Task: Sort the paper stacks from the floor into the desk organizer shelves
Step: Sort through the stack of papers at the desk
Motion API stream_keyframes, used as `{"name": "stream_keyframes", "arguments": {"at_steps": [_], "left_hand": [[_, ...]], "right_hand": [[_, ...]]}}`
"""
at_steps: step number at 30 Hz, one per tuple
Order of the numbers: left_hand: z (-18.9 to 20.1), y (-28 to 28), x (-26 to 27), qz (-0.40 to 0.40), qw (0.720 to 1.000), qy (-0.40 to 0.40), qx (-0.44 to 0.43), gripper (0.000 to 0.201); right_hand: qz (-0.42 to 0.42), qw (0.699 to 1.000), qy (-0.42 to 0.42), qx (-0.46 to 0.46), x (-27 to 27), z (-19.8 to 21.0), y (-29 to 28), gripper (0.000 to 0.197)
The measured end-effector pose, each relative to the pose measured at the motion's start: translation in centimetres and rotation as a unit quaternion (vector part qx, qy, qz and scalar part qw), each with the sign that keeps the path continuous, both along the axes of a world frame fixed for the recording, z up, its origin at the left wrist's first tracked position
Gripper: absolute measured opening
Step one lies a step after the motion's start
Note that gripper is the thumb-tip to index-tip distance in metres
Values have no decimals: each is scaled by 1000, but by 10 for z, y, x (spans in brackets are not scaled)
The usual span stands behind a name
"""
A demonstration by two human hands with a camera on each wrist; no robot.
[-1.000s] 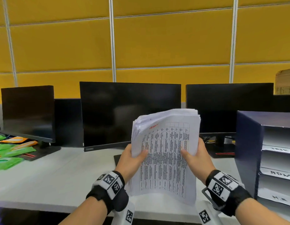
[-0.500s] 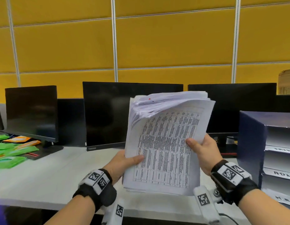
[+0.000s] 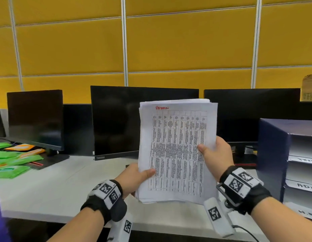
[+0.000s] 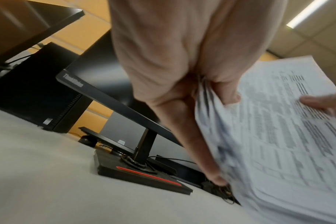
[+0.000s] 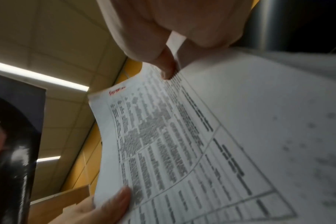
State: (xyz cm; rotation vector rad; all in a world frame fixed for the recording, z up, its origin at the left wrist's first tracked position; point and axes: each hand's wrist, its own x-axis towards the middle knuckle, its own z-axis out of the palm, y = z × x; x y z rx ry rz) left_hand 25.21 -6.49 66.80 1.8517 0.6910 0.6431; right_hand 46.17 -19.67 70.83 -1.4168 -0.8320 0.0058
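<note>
I hold a thick paper stack upright above the white desk; its top sheet is a printed table with "ADMIN" in red at the top. My left hand pinches the stack's lower left edge, thumb on the front. My right hand grips the right edge, thumb across the print. The left wrist view shows the left hand clamping the paper stack; the right wrist view shows the right hand on the paper stack. The dark blue desk organizer stands at right with labelled white shelves.
Three black monitors line the back of the desk before a yellow panel wall. Green and orange packets lie at far left. A monitor base with a red stripe sits on the desk. A cardboard box sits behind the organizer.
The stack has been raised and its fanned top pages have been squared flat, so the red heading shows. My left hand has slid down to the lower left edge; the right hand has risen.
</note>
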Motion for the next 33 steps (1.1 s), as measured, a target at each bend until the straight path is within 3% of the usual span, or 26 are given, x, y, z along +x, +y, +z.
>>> {"name": "stream_keyframes", "arguments": {"at_steps": [5, 12, 14, 20, 27, 33], "left_hand": [[-19, -1, 12, 23, 998, 3, 61, 35], [-45, -7, 11, 2, 996, 67, 62, 41], [-36, -8, 10, 2, 997, 33, 66, 43], [-1, -10, 11, 95, 981, -166, 35, 33], [-3, -17, 17, 103, 979, -176, 2, 27], [1, -23, 17, 111, 976, -190, 0, 19]], "right_hand": [[28, 998, -50, -13, -16, -11, 5, 33], [130, 976, -129, -120, -13, -59, 2, 65], [134, 973, -129, -139, -9, -64, 0, 68], [88, 983, -78, -142, -5, -69, -3, 62], [122, 964, -41, -231, 3, -79, -9, 73], [97, 962, -73, -246, 1, -81, -13, 57]]}}
